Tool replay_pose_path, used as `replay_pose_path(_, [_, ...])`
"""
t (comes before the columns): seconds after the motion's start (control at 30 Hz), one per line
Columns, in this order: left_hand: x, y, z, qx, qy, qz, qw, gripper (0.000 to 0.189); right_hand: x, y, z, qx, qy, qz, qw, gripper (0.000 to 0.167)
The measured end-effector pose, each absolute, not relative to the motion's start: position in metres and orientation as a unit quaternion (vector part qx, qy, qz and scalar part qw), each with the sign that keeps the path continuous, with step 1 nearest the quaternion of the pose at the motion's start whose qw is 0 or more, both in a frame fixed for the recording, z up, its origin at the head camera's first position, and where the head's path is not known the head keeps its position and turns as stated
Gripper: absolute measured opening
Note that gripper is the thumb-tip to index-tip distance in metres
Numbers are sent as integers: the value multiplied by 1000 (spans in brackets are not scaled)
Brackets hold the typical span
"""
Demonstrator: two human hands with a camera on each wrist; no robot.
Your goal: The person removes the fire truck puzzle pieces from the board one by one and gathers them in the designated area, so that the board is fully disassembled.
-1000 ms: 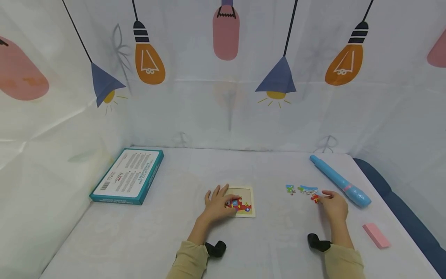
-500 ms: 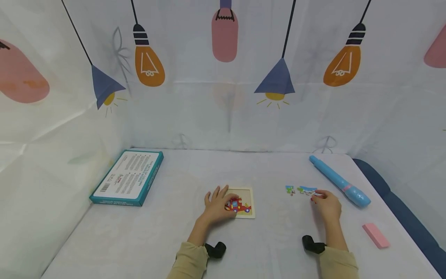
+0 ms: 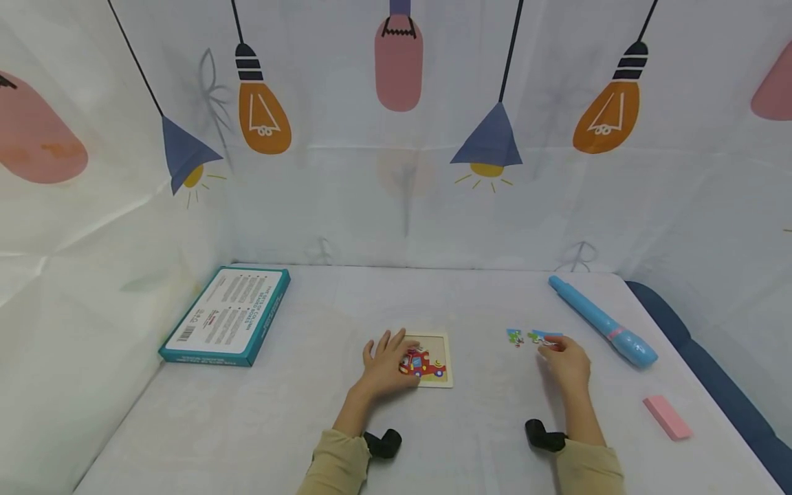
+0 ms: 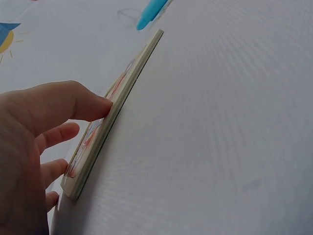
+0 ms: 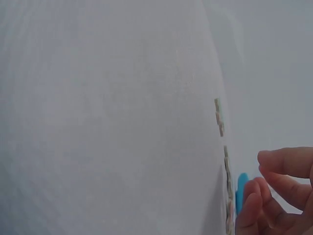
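A small square wooden puzzle board (image 3: pixel 448 361) with a red truck picture lies at the table's middle. My left hand (image 3: pixel 385 364) holds it at its left side. The thumb (image 4: pixel 98 106) presses the near edge in the left wrist view, other fingers bent over the far part. To the right, my right hand (image 3: pixel 569 364) hovers just above the puzzle pieces, fingers loosely curled with nothing visible between them. A green-and-blue piece (image 3: pixel 515 336) lies left of it. Another blue-green piece (image 3: pixel 537 337) is partly covered by its fingertips. The red piece is hidden in the head view.
A teal-edged flat box (image 3: pixel 225 313) lies at the back left. At the right are a light-blue pen-shaped object (image 3: pixel 597 317) and a pink block (image 3: pixel 668 417). A white printed curtain (image 3: pixel 346 199) hangs behind the white table (image 3: pixel 266 426).
My right hand has moved left, its fingertips now over the blue-green piece. The red piece near its fingertips has gone from sight. My left hand stays on the puzzle board.
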State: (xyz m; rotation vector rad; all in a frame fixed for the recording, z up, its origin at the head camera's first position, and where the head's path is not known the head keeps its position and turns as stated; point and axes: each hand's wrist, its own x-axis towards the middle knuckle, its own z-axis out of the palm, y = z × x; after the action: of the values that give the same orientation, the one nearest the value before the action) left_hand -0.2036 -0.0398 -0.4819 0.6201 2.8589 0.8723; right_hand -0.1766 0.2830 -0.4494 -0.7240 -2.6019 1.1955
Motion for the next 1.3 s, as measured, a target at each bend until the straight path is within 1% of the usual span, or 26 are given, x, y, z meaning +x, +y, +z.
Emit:
replay_pose_path(0.23, [-205,-39,-483,198,935,291,44,66,-179,270,-449,-252,-872,412,85,33])
replay_pose_path(0.5, [-206,-39,-485,197,935,293,43,67,-181,257,-449,-220,-875,421,91,33])
replay_pose_path(0.63, [-206,-40,-486,198,935,292,41,68,-182,250,-449,-215,-875,428,74,33])
replay_pose_path(0.87, [-204,-40,-484,201,933,294,43,75,-183,237,-452,-188,-879,433,68,32])
replay_pose_path(1.07, [-204,-41,-485,194,934,295,49,81,-186,226,-450,-189,-869,457,35,32])
replay_pose_path(1.3, [-205,-41,-487,187,936,295,53,85,-191,210,-453,-176,-871,459,31,31])
